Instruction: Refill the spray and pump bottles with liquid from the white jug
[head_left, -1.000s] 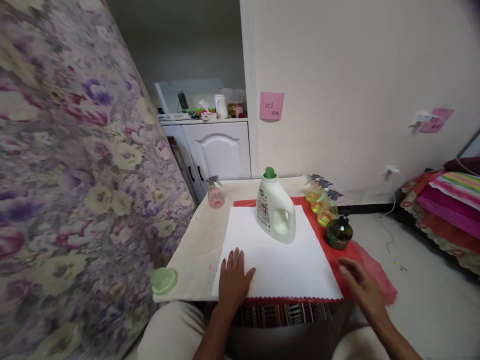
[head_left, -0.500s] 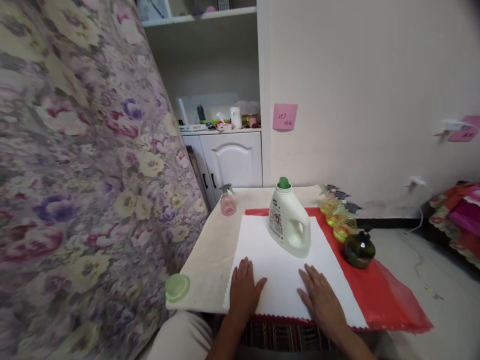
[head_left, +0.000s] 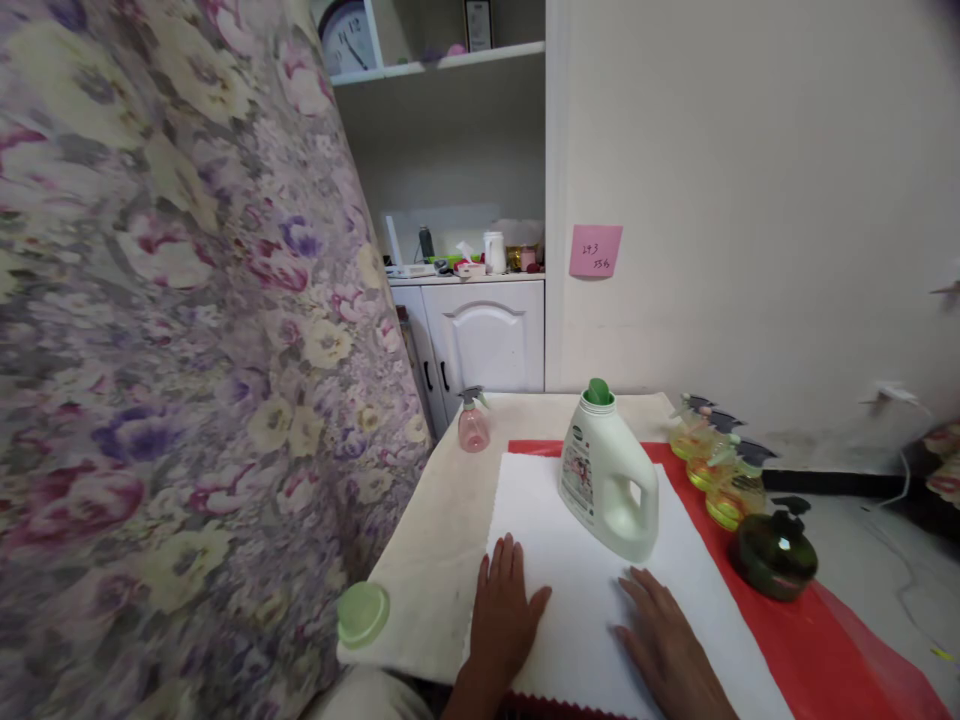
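Observation:
My left hand (head_left: 504, 620) lies flat, fingers spread, on the near left part of a white cloth (head_left: 577, 580). Flat on the same cloth, a little to the right, rests my right hand (head_left: 664, 640), just in front of a white detergent jug (head_left: 609, 478) with a green cap. Neither hand holds anything. The white cloth lies over a red sheet (head_left: 817, 640) on a small beige table (head_left: 442, 530).
A pink spray bottle (head_left: 473, 423) stands at the table's far left. Three yellow spray bottles (head_left: 716, 462) and a dark green one (head_left: 775, 550) line the right side. A green lid (head_left: 363, 613) sits at the near left corner. A floral fabric wall (head_left: 150, 380) rises at left.
My right hand came from the red sheet at the right onto the white cloth. The view has tilted up and shifted left; my left hand stays put.

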